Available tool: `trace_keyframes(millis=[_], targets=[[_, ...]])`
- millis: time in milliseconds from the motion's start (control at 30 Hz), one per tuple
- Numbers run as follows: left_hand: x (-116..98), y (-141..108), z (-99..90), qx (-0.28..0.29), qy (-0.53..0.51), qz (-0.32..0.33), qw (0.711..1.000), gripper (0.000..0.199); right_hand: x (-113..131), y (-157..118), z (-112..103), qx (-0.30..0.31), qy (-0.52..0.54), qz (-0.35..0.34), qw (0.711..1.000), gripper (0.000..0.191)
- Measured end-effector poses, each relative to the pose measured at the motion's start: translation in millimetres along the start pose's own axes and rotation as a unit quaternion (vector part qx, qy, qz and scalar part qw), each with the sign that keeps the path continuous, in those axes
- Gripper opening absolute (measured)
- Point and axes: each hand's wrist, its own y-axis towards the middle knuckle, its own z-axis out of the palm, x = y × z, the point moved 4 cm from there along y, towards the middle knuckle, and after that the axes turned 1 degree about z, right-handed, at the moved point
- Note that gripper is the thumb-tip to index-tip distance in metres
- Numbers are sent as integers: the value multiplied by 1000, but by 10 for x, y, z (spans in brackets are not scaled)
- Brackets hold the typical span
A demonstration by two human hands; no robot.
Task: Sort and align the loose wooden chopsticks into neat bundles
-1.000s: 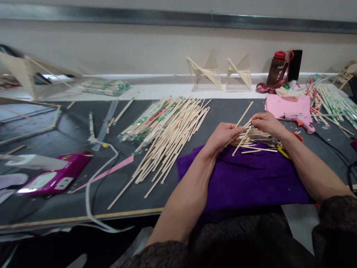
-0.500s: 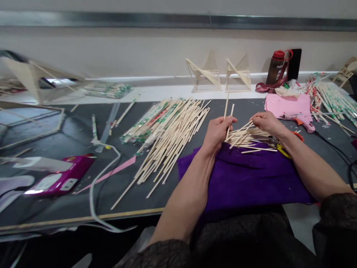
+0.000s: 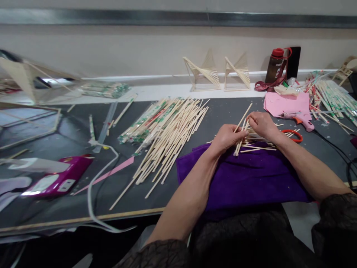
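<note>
My left hand (image 3: 228, 138) is closed around a wooden chopstick (image 3: 245, 113) that leans up to the right. Between my hands slants a pair of chopsticks (image 3: 237, 149), lower ends together over the purple cloth (image 3: 251, 178). At their top, the fingers of my right hand (image 3: 263, 124) pinch them, while my left fingertips touch them lower down. A small pile of chopsticks (image 3: 259, 147) lies under and behind my hands, partly hidden by them. Beside my right forearm shows the orange handle of scissors (image 3: 297, 138).
Left of the cloth lie many loose chopsticks (image 3: 170, 149) and wrapped packets (image 3: 142, 126). A pink glue gun (image 3: 305, 121), pink sheets (image 3: 287, 102) and a bottle (image 3: 275, 67) are at right. Two stick models (image 3: 205, 74) (image 3: 238, 74) stand at the back. A magenta device (image 3: 60, 176) sits at left.
My left hand has moved right, towards my right hand, and its chopstick now tilts right. The pair in my right hand has become steeper and meets my left fingertips.
</note>
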Motion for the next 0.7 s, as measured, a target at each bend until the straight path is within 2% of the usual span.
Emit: trace_keyframes(millis=[67, 133, 267, 333, 400, 467, 600, 700], targets=[[-26, -18, 12, 10, -4, 0, 1000, 23, -27, -8, 2, 1, 71, 28, 997, 23], [-73, -47, 22, 25, -33, -10, 999, 21, -70, -20, 27, 16, 192, 69, 979, 20], [-151, -94, 39, 36, -105, -46, 993, 16, -132, -49, 107, 86, 422, 169, 886, 13], [-172, -106, 50, 35, -117, -58, 991, 13, -144, -56, 125, 118, 487, 208, 840, 12], [-186, -115, 58, 34, -122, -66, 990, 12, -153, -50, 118, 133, 524, 227, 810, 12], [-191, -124, 57, 27, -120, -73, 990, 12, -173, -35, 90, 118, 535, 231, 805, 11], [-173, -118, 25, 3, -102, -64, 993, 15, -217, -24, 29, 49, 493, 219, 841, 12], [-132, -90, 7, -9, -81, -50, 995, 19, -205, -44, 52, 61, 478, 201, 853, 13]])
